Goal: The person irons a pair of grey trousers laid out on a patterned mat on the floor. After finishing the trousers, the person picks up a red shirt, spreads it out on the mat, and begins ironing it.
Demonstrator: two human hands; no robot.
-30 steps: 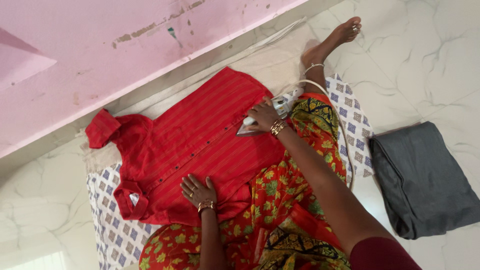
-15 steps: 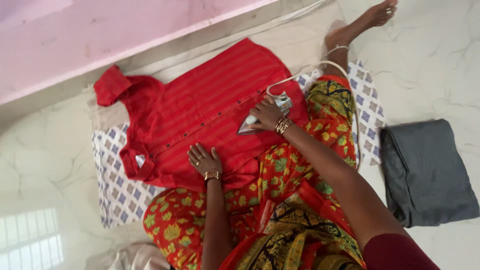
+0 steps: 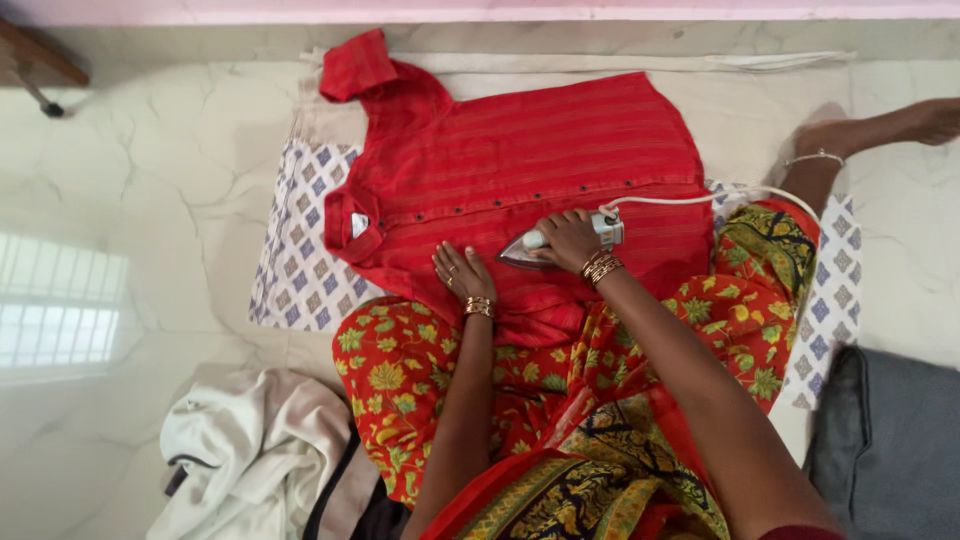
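A red shirt (image 3: 530, 160) lies flat on a patterned cloth (image 3: 290, 270) spread on the marble floor (image 3: 150, 180). The shirt has its collar at 9 o'clock and its hem at 3 o'clock, and a row of dark buttons runs across its middle.

The right hand (image 3: 568, 238) grips the handle of an iron (image 3: 545, 246); the fingers are curled tight around the handle. The iron rests on the lower half of the shirt, below the button row, with its pointed tip toward 9 o'clock. A white cord (image 3: 700, 197) goes from the back of the iron toward 3 o'clock, over the edge of the shirt.

The left hand (image 3: 460, 272) lies flat on the shirt, just beside the tip of the iron, at 8 o'clock from it. Its fingers are straight and a little spread, pressing on the fabric and holding nothing. Both wrists carry gold bangles.

The person sits on the floor at 6 o'clock from the shirt, in a dress with flowers, and one bare foot (image 3: 900, 125) reaches out at 3 o'clock. A white garment (image 3: 250, 450) lies crumpled on the floor at 7 o'clock. A folded grey cloth (image 3: 890, 440) lies at 4 o'clock, well apart from the shirt.
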